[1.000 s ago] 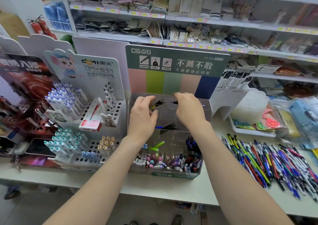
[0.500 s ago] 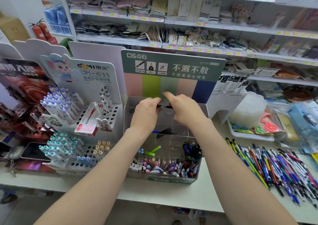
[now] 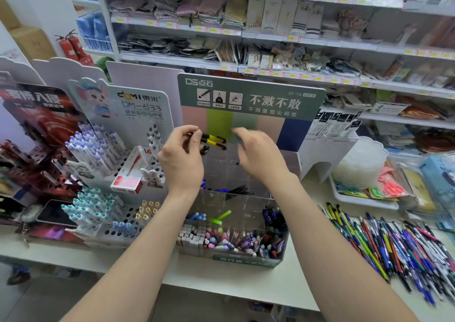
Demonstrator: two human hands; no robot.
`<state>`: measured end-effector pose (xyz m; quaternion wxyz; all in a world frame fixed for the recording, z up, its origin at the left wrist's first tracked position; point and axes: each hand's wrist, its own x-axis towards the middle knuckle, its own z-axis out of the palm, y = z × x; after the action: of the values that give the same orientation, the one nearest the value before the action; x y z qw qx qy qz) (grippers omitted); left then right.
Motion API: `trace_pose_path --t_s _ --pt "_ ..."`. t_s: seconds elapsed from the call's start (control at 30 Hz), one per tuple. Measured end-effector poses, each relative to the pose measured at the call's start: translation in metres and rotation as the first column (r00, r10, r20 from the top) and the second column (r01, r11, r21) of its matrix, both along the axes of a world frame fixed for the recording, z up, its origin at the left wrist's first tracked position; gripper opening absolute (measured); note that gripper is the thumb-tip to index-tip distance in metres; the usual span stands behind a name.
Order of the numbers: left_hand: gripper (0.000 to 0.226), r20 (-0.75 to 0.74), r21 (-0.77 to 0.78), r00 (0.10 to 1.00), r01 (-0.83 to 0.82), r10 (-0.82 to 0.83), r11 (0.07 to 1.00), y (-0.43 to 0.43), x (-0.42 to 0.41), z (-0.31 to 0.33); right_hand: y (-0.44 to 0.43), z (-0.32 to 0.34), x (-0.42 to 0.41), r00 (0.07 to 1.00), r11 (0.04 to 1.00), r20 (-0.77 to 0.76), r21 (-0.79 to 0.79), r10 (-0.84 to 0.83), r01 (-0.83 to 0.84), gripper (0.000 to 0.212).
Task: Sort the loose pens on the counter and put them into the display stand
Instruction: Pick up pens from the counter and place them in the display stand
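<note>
Left hand (image 3: 182,160) is up over the back tier of the clear display stand (image 3: 226,171), thumb and fingers pinched tight on a small bunch of yellow pens (image 3: 214,141). The pens stick out sideways to the right of the grip, lying level, black ends pointing at the other hand. Count them: two yellow barrels plain to see, and a third dark tip peeking out just beneath; whether more hide in the fist I cannot tell. Right hand (image 3: 258,158) hangs just beside those tips, blurred, fingers loose and a little bent, nothing seen in it, not touching the bunch. Both hands sit in front of the stand's striped header card. Below them in the stand, a fan of black pens (image 3: 240,189) in the upper tier, two green highlighters (image 3: 220,217) in the middle row, a crowded front row of pastel caps. The stand itself sits mid-counter (image 3: 246,287), its foot near the front edge. Off toward the right end of the counter, the loose pens (image 3: 394,245) lie in one big spread, too many to count, running down to the front edge. Left of the stand, a DOMI pen rack (image 3: 138,105) with one red box (image 3: 128,181); two fire extinguishers (image 3: 70,46) behind.
</note>
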<state>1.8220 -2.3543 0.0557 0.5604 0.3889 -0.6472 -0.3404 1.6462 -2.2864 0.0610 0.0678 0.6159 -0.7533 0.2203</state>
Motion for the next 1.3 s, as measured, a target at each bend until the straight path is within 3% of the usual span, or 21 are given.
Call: trace_pose_path --t_s 0.07,0.17,0.2,0.27,0.3,0.33,0.4,0.47,0.57,0.7,0.83,0.93,1.0,1.1,1.17,1.23,1.3 --pt "0.012 -0.221 0.192 0.975 0.081 -0.038 0.978 0.001 0.002 0.004 0.001 0.001 0.011 0.981 0.988 0.193 -0.148 -0.011 0.041 0.039" --pt "0.013 -0.467 0.391 0.883 0.259 -0.052 0.883 0.001 0.002 0.009 0.004 0.007 0.027 0.87 0.976 0.493 -0.173 -0.031 0.133 0.04" --pt "0.013 -0.534 0.435 0.844 0.328 -0.053 0.839 0.0 0.002 0.009 0.005 0.01 0.03 0.785 0.972 0.619 -0.166 -0.028 0.166 0.036" --pt "0.013 -0.596 0.475 0.801 0.41 -0.058 0.779 -0.001 0.002 0.007 0.007 0.018 0.033 0.48 0.972 0.876 -0.143 0.037 0.186 0.025" --pt "0.014 -0.577 0.49 0.814 0.411 -0.068 0.769 -0.003 0.003 0.005 0.01 0.021 0.033 0.339 0.974 0.937 -0.148 0.082 0.173 0.022" --pt "0.014 -0.529 0.499 0.844 0.395 -0.09 0.771 -0.005 0.004 0.002 0.013 0.024 0.033 0.285 0.974 0.953 -0.155 0.103 0.168 0.021" --pt "0.012 -0.305 0.468 0.942 0.276 -0.14 0.839 -0.009 0.008 -0.004 0.016 0.024 0.029 0.351 0.962 0.932 -0.171 0.088 0.212 0.019" --pt "0.015 0.044 0.308 0.994 0.087 -0.105 0.948 -0.014 0.014 -0.011 0.016 0.018 0.02 0.493 0.927 0.87 -0.208 0.029 0.312 0.017" --pt "0.027 0.412 0.064 0.909 0.042 -0.065 0.997 -0.02 0.017 -0.021 0.016 0.007 0.011 0.721 0.886 0.686 -0.267 -0.103 0.38 0.021" --pt "0.026 0.559 -0.033 0.822 0.15 -0.106 0.988 -0.021 0.009 -0.032 0.009 -0.003 0.016 0.915 0.962 0.378 -0.164 -0.141 0.216 0.021" --pt "0.015 0.589 -0.129 0.808 0.093 0.001 0.987 -0.026 0.002 -0.033 -0.005 -0.01 0.026 0.997 0.999 0.082 0.033 0.012 -0.015 0.018" --pt "0.007 0.59 -0.15 0.807 0.114 -0.004 0.982 -0.03 0.003 -0.03 -0.009 -0.014 0.027 0.998 0.992 -0.064 0.12 -0.021 0.029 0.025" --pt "0.005 0.544 -0.178 0.839 0.118 -0.002 0.977 -0.031 0.006 -0.027 -0.008 -0.015 0.027 0.99 0.99 -0.104 0.095 -0.099 0.109 0.033" --pt "0.005 0.359 -0.202 0.931 0.002 0.072 0.979 -0.028 0.013 -0.015 -0.005 -0.017 0.034 0.983 0.973 0.002 -0.139 -0.186 0.185 0.032" --pt "0.007 0.186 -0.143 0.973 -0.108 0.134 0.984 -0.025 0.018 -0.004 -0.005 -0.016 0.041 0.979 0.956 0.167 -0.251 -0.113 0.153 0.029" --pt "0.009 0.007 -0.053 0.986 -0.163 0.164 0.985 -0.023 0.022 0.004 -0.006 -0.014 0.05 0.955 0.965 0.293 -0.237 -0.042 0.115 0.034" --pt "0.009 -0.155 0.067 0.975 -0.15 0.159 0.986 -0.022 0.024 0.011 -0.008 -0.012 0.057 0.968 0.983 0.246 -0.161 -0.051 0.093 0.039"
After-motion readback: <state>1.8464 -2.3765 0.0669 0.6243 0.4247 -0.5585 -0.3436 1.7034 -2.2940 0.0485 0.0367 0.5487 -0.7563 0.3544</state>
